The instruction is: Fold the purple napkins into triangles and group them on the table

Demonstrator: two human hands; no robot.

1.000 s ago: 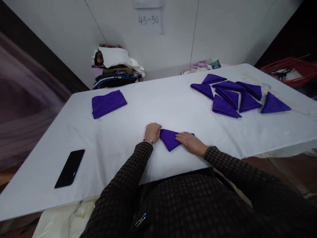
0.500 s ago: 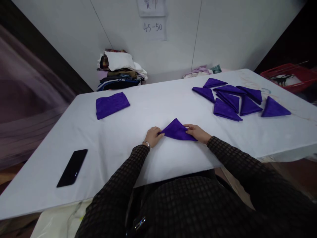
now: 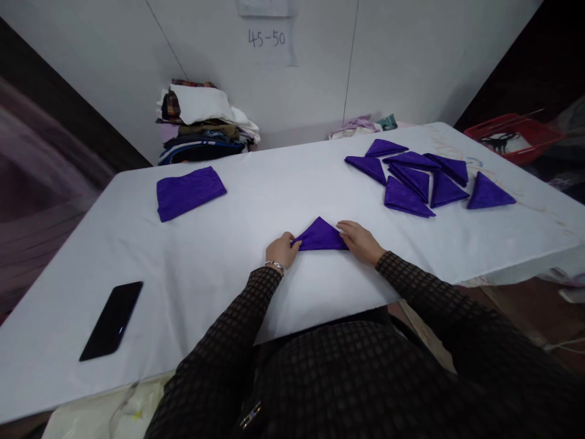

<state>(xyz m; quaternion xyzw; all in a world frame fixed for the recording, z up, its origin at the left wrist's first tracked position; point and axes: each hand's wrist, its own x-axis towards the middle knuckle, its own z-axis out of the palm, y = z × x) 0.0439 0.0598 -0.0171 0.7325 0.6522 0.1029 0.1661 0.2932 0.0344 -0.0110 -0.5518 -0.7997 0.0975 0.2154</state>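
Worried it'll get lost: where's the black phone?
In the head view, the black phone lies lower left on the white table, nearer the camera than the rectangular purple cloth.

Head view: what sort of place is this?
Likely a laundry or textile workroom: a white-covered table bearing folded purple cloths, a stack of folded textiles by the wall, a handwritten "45-50" sheet on it.

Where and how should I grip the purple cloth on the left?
Probably pinch the cloth at its right corner, coming in low from the right: it lies flat on the table, offering only thin edges, and that corner points toward the left hand.
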